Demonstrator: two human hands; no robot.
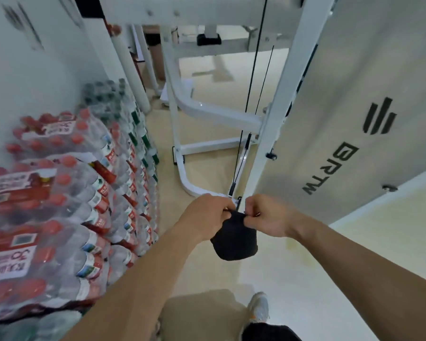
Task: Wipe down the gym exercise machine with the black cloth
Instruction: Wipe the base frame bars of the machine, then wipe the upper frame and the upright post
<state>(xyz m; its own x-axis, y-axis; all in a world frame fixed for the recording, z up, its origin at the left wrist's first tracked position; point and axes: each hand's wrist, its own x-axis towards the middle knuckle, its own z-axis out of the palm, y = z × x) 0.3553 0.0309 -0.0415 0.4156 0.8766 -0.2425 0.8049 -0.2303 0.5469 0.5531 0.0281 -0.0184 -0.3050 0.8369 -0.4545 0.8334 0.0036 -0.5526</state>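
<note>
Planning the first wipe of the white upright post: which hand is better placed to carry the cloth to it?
Probably the right hand: both hands pinch the black cloth, but it sits nearer the white upright post; the left hand is on the side of the water-bottle packs.

Two hands are in view, the left hand [207, 215] and the right hand [268, 215], with one black cloth [235, 239]. There is one white exercise machine [219, 114], with two black cables [254, 65] and one grey BRTW panel [330, 131]. One shoe [258, 307] shows. The shrink-wrapped packs of bottled water [59, 193] are too blurred to count.
</note>
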